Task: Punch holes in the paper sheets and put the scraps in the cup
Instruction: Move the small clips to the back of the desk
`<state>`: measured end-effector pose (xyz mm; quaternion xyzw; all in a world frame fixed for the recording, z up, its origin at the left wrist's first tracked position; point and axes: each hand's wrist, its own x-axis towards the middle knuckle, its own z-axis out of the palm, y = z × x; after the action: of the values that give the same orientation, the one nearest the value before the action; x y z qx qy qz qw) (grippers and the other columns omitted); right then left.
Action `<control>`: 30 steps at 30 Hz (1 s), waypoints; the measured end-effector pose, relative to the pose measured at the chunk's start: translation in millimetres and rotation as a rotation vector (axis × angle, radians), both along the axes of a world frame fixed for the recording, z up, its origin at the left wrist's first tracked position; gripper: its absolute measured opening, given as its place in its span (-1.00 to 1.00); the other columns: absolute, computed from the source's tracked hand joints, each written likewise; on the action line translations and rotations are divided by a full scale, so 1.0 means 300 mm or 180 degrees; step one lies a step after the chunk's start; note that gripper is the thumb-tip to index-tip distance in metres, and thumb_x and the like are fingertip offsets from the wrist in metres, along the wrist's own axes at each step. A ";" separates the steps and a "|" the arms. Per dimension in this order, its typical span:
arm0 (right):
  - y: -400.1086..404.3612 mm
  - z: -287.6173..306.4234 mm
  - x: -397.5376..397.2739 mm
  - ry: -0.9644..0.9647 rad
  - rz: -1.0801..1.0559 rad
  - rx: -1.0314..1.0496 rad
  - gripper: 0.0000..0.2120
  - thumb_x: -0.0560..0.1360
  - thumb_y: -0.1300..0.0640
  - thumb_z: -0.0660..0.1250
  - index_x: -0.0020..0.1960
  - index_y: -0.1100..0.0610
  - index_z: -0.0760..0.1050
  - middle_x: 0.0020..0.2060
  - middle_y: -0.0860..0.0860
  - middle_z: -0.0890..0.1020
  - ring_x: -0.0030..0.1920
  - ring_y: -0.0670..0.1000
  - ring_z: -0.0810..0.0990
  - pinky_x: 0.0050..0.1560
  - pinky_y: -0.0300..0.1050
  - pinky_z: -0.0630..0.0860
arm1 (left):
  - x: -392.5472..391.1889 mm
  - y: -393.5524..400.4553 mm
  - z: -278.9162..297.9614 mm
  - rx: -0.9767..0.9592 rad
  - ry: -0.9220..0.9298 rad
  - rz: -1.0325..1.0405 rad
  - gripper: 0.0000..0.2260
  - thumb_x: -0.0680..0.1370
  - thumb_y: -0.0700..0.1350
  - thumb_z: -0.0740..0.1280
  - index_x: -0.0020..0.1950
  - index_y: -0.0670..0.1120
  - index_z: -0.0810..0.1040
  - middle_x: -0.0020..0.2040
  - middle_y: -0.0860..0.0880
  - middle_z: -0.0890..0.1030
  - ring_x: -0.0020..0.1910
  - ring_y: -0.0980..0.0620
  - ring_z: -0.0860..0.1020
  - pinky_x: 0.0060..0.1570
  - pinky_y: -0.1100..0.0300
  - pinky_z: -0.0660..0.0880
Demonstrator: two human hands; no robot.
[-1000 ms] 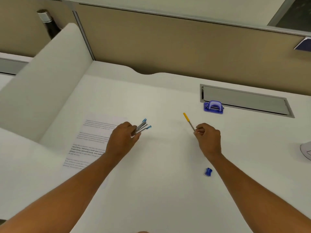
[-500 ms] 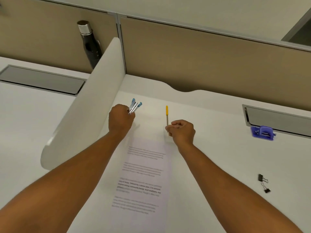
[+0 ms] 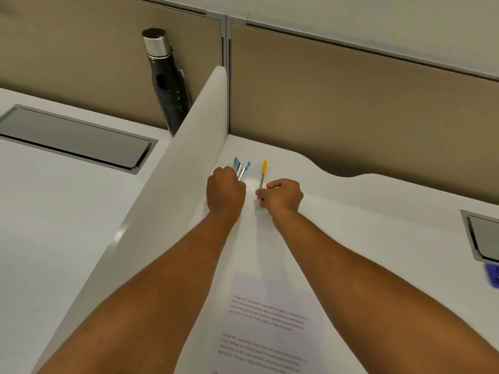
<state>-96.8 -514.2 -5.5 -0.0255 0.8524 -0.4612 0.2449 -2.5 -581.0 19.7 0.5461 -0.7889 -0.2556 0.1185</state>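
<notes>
A printed paper sheet point(image 3: 270, 322) lies on the white desk point(image 3: 378, 225) between my forearms. My left hand point(image 3: 225, 191) is shut on a bundle of blue-capped pens point(image 3: 241, 167) near the desk's far left corner, close to the white divider. My right hand point(image 3: 283, 197) grips a yellow-capped pen point(image 3: 263, 174) that points away from me. A sliver of the blue hole punch point(image 3: 492, 276) shows at the right edge. No cup is in view.
A white curved divider point(image 3: 172, 184) runs along the left of the desk. A black and silver bottle point(image 3: 166, 79) stands behind it. Grey cable trays point(image 3: 73, 139) point(image 3: 483, 238) are set into the desks. Beige partition panels point(image 3: 351, 98) close off the back.
Both hands have carried their pens toward the far left corner of the desk. The view has swung left, so the hole punch slid to the right edge and the binder clips left the view.
</notes>
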 end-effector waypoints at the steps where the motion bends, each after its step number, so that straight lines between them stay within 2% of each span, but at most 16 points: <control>1: -0.030 -0.008 -0.013 0.0034 0.0019 0.0014 -0.71 0.29 0.20 0.70 -0.21 0.05 0.59 -0.11 0.09 0.73 -0.13 0.17 0.76 0.02 0.09 0.72 | -0.014 -0.020 -0.007 -0.0062 -0.0072 0.0001 -0.79 0.68 -0.16 0.35 0.20 -0.29 0.62 0.13 -0.22 0.65 0.10 -0.17 0.64 -0.10 0.18 0.35; 4: -0.104 -0.024 -0.037 0.0160 0.0010 0.0097 -0.69 0.30 0.17 0.70 -0.26 0.03 0.55 -0.15 0.04 0.70 -0.14 0.15 0.74 0.01 0.06 0.72 | -0.044 -0.072 -0.038 -0.0153 -0.0221 -0.0011 -0.73 0.71 -0.10 0.32 0.30 -0.25 0.60 0.22 -0.19 0.63 0.18 -0.12 0.63 0.01 0.19 0.45; 7: -0.147 -0.036 -0.043 0.0335 0.0116 0.0198 -0.67 0.32 0.14 0.69 -0.31 0.00 0.51 -0.28 -0.06 0.59 -0.16 0.11 0.72 -0.03 0.00 0.71 | -0.059 -0.092 -0.062 -0.0204 -0.0245 -0.0027 -0.73 0.71 -0.10 0.31 0.29 -0.26 0.60 0.21 -0.21 0.63 0.16 -0.12 0.63 -0.04 0.20 0.39; 9: -0.158 -0.042 -0.038 0.0406 0.0214 0.0255 -0.67 0.33 0.11 0.69 -0.33 0.00 0.51 -0.34 -0.09 0.54 -0.21 0.09 0.70 -0.15 -0.07 0.69 | -0.056 -0.094 -0.075 -0.0258 -0.0250 -0.0031 -0.75 0.72 -0.10 0.30 0.27 -0.25 0.61 0.21 -0.21 0.62 0.15 -0.13 0.63 -0.04 0.19 0.39; 12: -0.149 -0.050 -0.033 0.0507 0.0358 0.0369 -0.70 0.34 0.10 0.68 -0.32 0.04 0.54 -0.34 -0.06 0.57 -0.26 0.06 0.67 -0.35 -0.21 0.53 | -0.041 -0.100 -0.092 -0.0315 -0.0209 -0.0028 -0.74 0.73 -0.08 0.29 0.23 -0.25 0.62 0.20 -0.22 0.61 0.15 -0.15 0.62 -0.05 0.19 0.34; 16: -0.130 -0.059 -0.033 0.0461 0.0468 0.0486 -0.78 0.33 0.13 0.66 -0.18 0.13 0.64 -0.20 0.05 0.70 -0.20 0.12 0.73 -0.13 -0.04 0.70 | -0.029 -0.094 -0.094 -0.0279 -0.0154 -0.0039 -0.68 0.71 0.00 0.34 0.23 -0.26 0.63 0.20 -0.22 0.60 0.15 -0.15 0.62 0.00 0.16 0.42; 18: -0.131 -0.058 -0.027 0.0484 0.0505 0.0495 -0.76 0.34 0.10 0.67 -0.14 0.15 0.67 -0.18 0.07 0.71 -0.20 0.11 0.73 -0.13 -0.06 0.69 | -0.027 -0.086 -0.092 -0.0224 -0.0115 -0.0031 -0.71 0.70 -0.04 0.35 0.19 -0.27 0.64 0.18 -0.23 0.61 0.12 -0.16 0.62 0.01 0.12 0.47; 22: -0.143 -0.051 -0.015 0.0495 0.0483 0.0503 -0.75 0.34 0.07 0.67 -0.15 0.13 0.64 -0.18 0.05 0.70 -0.19 0.09 0.73 -0.22 -0.14 0.59 | -0.015 -0.079 -0.091 -0.0177 -0.0141 -0.0065 -0.76 0.71 -0.12 0.31 0.22 -0.28 0.64 0.19 -0.22 0.62 0.14 -0.12 0.61 -0.06 0.22 0.33; 26: -0.149 -0.055 -0.020 0.0512 0.0492 0.0568 -0.73 0.34 0.07 0.68 -0.17 0.13 0.62 -0.21 0.02 0.68 -0.18 0.10 0.74 -0.11 -0.08 0.68 | -0.007 -0.077 -0.086 -0.0177 -0.0126 -0.0075 -0.75 0.71 -0.12 0.30 0.24 -0.27 0.62 0.21 -0.21 0.61 0.15 -0.10 0.60 -0.05 0.22 0.29; 30: -0.154 -0.064 -0.021 0.0525 0.0483 0.0528 -0.73 0.31 0.09 0.68 -0.09 0.16 0.69 -0.14 0.07 0.73 -0.15 0.13 0.74 -0.05 -0.01 0.72 | 0.003 -0.070 -0.090 -0.0148 -0.0060 -0.0062 -0.78 0.68 -0.14 0.32 0.15 -0.29 0.64 0.13 -0.22 0.64 0.00 -0.08 0.56 -0.11 0.22 0.27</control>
<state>-103.3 -560.3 -24.7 -0.1074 0.9005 -0.3656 0.2095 -1.7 -602.0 -7.2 0.5379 -0.8010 -0.2332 0.1212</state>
